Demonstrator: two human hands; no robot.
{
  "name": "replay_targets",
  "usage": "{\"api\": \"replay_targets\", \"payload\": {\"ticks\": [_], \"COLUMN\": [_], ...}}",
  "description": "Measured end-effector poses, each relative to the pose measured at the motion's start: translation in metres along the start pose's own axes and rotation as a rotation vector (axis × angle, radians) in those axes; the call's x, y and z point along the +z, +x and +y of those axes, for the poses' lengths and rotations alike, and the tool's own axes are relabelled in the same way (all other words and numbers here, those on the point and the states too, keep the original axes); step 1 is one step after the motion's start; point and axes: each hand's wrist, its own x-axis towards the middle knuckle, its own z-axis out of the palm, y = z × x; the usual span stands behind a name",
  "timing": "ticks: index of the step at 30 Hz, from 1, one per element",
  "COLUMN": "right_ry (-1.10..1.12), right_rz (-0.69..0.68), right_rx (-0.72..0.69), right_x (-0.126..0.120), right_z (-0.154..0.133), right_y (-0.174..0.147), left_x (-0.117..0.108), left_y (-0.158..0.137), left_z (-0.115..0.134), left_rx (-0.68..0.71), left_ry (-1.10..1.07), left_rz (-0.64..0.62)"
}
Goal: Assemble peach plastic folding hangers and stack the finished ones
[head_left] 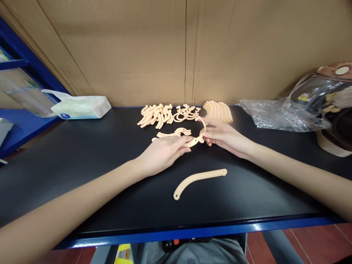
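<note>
While both hands [165,152] hold beige pieces [192,142], curved strip [198,176] nearer, piles [158,113] behind

This looks like a workshop: sorted heaps of matching parts [158,114] lie on a blue-framed table [74,146] beside blue shelving [24,126].

Held in the left hand [162,152]: a pale beige, smooth, plastic-looking curved bar [191,142], mostly covered, with its exposed rounded end pointing right and pierced by a small dark hole. Held in the right hand [224,135]: a slim, pale beige, plastic-looking C-shaped piece [204,124], bulging to the right, upper tip reaching left, knobby lower end right at the bar's tip; whether joined, impossible to tell
</note>
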Motion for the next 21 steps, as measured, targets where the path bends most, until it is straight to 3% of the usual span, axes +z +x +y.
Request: {"api": "replay_targets", "payload": {"ticks": [12, 16, 19, 21], "right_ry": [-0.140, -0.250, -0.193, -0.102], "right_rz": [0.100, 0.017, 0.038, 0.105], "right_rx": [-0.061, -0.116, -0.117, -0.103], "right_x": [0.003, 0.007, 0.008, 0.005], "right_z": [0.005, 0.010, 0.011, 0.009], "right_y": [0.002, 0.005, 0.004, 0.003], "left_x": [0.002, 0.004, 0.003, 0.002], "left_y": [0.002, 0.005, 0.005, 0.003], "left_z": [0.001, 0.009, 0.011, 0.009], "left_rx": [0.074, 0.138, 0.172, 0.110], "left_ry": [0.080, 0.108, 0.094, 0.056], "left_rz": [0.066, 0.121, 0.108, 0.078]}}
